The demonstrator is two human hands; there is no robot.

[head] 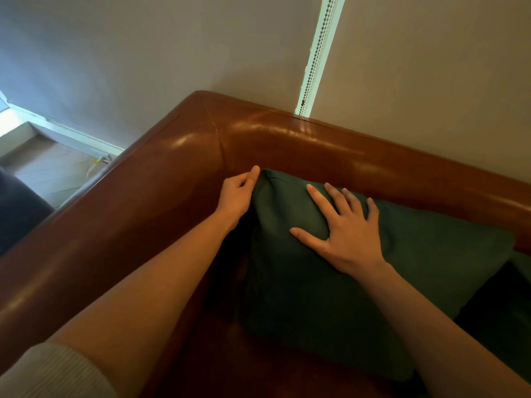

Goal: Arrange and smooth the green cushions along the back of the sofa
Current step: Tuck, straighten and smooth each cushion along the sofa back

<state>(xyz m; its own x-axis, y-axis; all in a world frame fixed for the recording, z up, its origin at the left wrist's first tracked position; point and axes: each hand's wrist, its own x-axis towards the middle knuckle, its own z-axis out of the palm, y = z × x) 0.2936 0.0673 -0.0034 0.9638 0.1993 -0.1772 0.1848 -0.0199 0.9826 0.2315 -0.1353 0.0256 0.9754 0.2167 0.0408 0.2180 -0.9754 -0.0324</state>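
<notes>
**cushionfan:** So where's this at? Looks like the green cushion (301, 268) is already propped in the corner of the brown leather sofa (287, 136), leaning on the backrest right by the arm.

**sofa_lurker:** Yeah, I'd say placement of that one is basically done, now it's the fiddly bit. The left hand (237, 193) is pinching the cushion's top corner, fingers curled on the fabric, probably to pull it square. The right hand (342, 225) is lying flat on the front face, fingers spread and straight, pressing it smooth.

**cushionfan:** And the rest?

**sofa_lurker:** There's a second green cushion (517, 288) just poking in at the right edge, touching or slightly behind the first, can't tell which. Most of it is out of shot, so no idea if it's straight. My guess: one nearly finished, the others left to check.
</notes>
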